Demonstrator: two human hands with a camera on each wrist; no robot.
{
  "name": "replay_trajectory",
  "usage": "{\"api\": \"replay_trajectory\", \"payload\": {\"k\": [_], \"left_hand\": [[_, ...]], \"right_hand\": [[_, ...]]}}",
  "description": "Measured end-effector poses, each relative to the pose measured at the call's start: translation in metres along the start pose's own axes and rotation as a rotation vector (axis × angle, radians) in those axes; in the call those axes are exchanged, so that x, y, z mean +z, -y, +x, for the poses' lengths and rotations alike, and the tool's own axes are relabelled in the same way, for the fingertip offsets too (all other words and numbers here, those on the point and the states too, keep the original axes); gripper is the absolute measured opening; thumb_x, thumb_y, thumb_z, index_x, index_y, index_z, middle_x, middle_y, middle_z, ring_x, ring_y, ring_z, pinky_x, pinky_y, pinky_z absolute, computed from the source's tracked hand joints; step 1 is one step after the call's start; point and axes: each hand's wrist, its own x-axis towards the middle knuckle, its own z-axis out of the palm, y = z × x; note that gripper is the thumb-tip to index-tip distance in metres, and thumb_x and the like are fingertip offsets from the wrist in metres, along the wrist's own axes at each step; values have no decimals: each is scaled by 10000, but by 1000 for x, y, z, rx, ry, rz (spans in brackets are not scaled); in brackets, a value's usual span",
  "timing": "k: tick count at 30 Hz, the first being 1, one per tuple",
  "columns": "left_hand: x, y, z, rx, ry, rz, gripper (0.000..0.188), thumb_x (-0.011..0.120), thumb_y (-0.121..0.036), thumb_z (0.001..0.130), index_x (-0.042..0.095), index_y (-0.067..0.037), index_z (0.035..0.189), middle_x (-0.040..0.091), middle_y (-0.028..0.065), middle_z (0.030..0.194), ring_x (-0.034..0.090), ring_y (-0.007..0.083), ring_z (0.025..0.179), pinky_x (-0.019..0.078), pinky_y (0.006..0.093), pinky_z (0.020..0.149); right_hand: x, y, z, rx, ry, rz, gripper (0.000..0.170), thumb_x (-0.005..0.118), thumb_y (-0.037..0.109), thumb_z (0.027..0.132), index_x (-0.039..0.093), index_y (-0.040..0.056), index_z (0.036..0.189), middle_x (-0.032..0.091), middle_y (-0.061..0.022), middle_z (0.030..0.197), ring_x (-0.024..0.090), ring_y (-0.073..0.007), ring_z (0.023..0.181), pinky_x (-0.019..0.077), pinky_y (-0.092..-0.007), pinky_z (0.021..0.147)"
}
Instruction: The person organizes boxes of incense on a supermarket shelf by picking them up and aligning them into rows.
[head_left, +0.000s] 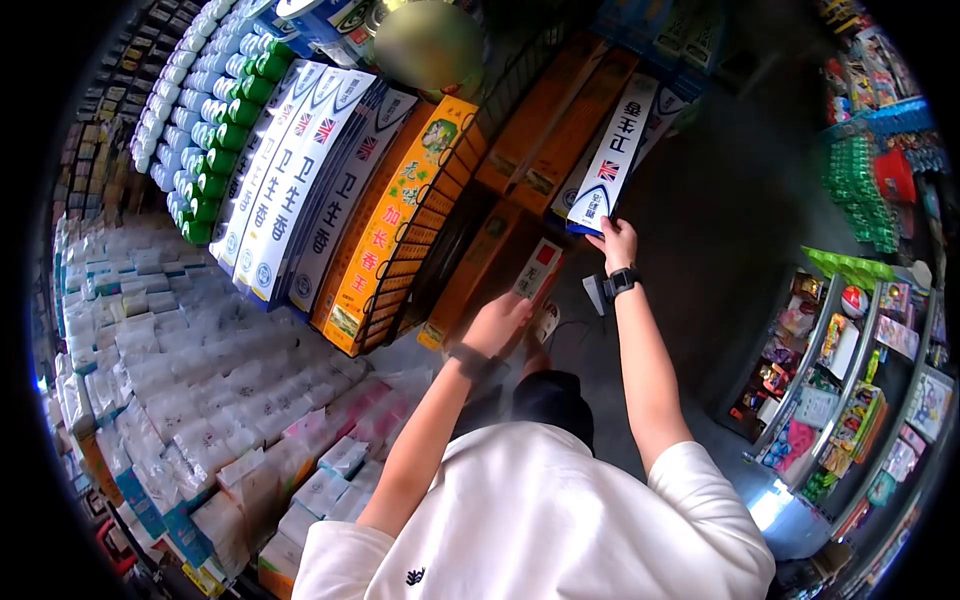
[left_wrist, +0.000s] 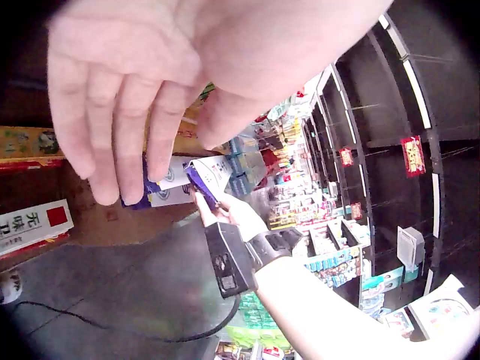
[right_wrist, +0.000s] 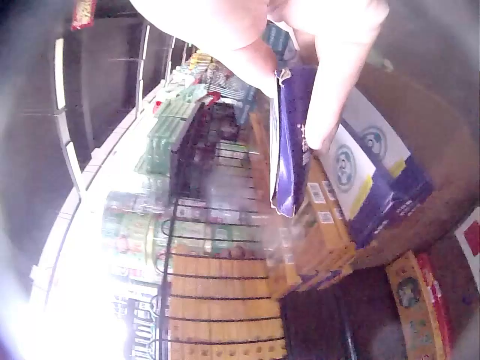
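- Nearest to the body is the left hand (head_left: 500,322); its fingers are straight and loose and it has hold of nothing, so it is free to give support.
- Just beyond it lies a white box with a red square (head_left: 541,265). The left wrist view shows no clear contact, and I would keep the fingers from knocking it.
- The right hand (head_left: 617,248) pinches the near end of a long white-and-blue box (head_left: 610,170), the thumb and fingers closed as far as its thickness permits.
- This held box points away from the body, in front and to the right. Because the grip is at one end only, the far end may drop; a palm under the middle would probably make it steady.
- In the right wrist view, one edge of its end seems a little ragged, so I advise a firm but not crushing pinch.
- A similar box (head_left: 661,120) lies partly behind the held one; I cannot tell if they touch. It is safer to separate them slowly, without scraping.
- A black cable (left_wrist: 202,334) hangs below the right wrist; it should not catch on corners.
- Brownish cartons (head_left: 565,120) stand beside, and past them a wire rack (head_left: 405,268) holds a long orange box (head_left: 395,225); one should turn the length clear of both.
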Motion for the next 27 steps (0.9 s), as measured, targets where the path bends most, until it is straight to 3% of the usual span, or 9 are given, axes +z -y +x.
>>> {"api": "replay_trajectory", "payload": {"k": [8,11,15,16,19,20,23,24,27], "left_hand": [[-40,26,-31,186,83,132,291,493,-257,935,579,10,1009,637,58,856,602,136,812,471,263,734],[-68,37,-58,269,156,107,334,492,-299,902,584,5,1005,619,189,934,595,304,879,455,352,791],[-110,51,-111,489,215,113,329,601,-185,880,510,10,1129,613,105,1030,607,168,927,483,274,802],[-124,55,-123,480,286,173,533,661,-128,829,396,-29,1281,524,149,1215,560,218,1073,467,304,886],[-153,59,-164,471,407,-11,727,685,-114,798,260,-88,1388,416,177,1337,492,254,1174,441,336,946],[-160,63,-171,445,461,-31,886,710,-107,763,135,-138,1436,303,181,1416,433,271,1231,411,368,987],[-169,78,-188,560,564,-143,987,727,-92,740,45,-136,1453,234,173,1453,408,239,1247,376,360,1010],[-173,76,-199,592,593,-151,1035,740,-80,725,9,-134,1456,287,174,1425,416,219,1231,368,353,1009],[-179,89,-213,559,611,-186,1048,765,-93,695,38,-102,1450,270,163,1429,361,265,1276,393,393,995]], "right_hand": [[5,23,-123,-111,115,182,242,524,127,911,532,-106,973,597,-139,958,625,-208,856,580,-342,726],[22,10,-191,-129,79,206,244,518,133,917,528,-104,975,595,-134,954,625,-204,857,576,-340,736],[61,-26,-292,-166,27,226,253,504,130,926,506,-101,1028,602,-140,978,631,-194,863,571,-320,729],[71,-35,-315,-161,28,231,260,500,126,927,494,-103,1051,605,-144,993,634,-197,866,567,-317,739],[109,-50,-376,-175,4,258,269,498,128,929,491,-104,1066,605,-147,997,636,-197,865,564,-318,751],[120,-53,-393,-183,22,266,278,499,136,930,493,-98,1080,609,-146,994,636,-192,862,562,-317,745],[141,-64,-432,-156,49,276,282,502,146,931,499,-88,1088,614,-137,986,636,-186,862,558,-318,739],[148,-67,-444,-154,38,280,288,509,157,929,504,-83,1087,618,-128,979,635,-182,857,555,-317,736],[158,-81,-464,-155,70,322,302,521,175,925,502,-73,1096,616,-123,982,635,-183,860,552,-321,749]]}}
